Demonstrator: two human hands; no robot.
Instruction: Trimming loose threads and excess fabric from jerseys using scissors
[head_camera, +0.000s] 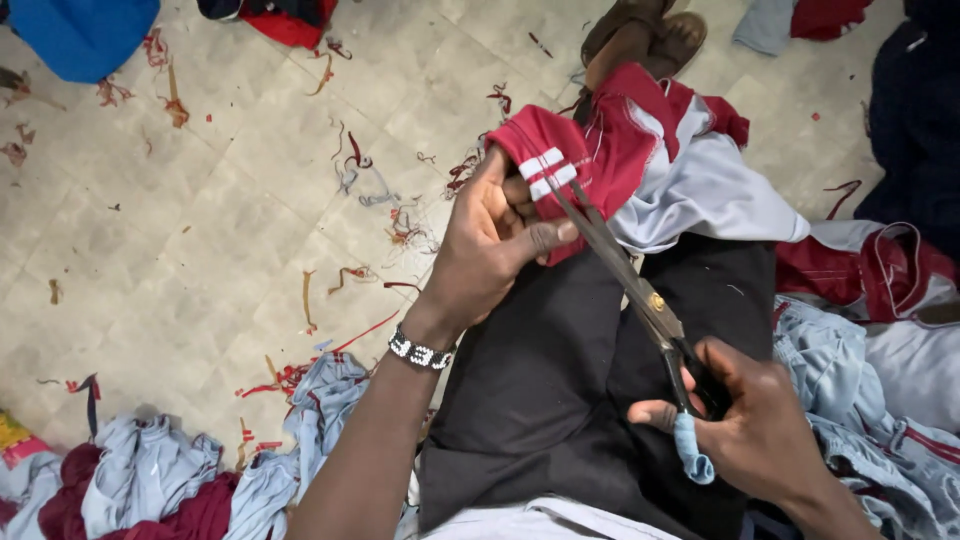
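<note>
We held the red garment (600, 140) over our lap, our left hand (490, 250) pinching its white-striped cuff taut so the edge met the blades. Our right hand (750, 420) was closed through the handles of the scissors (630, 280), which lay just below the garment, their tips at the cuff. Thread scraps (360, 175) littered the floor (200, 250) left of the garment.

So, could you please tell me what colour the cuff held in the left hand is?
Red cuff with two white stripes; head view.
</note>
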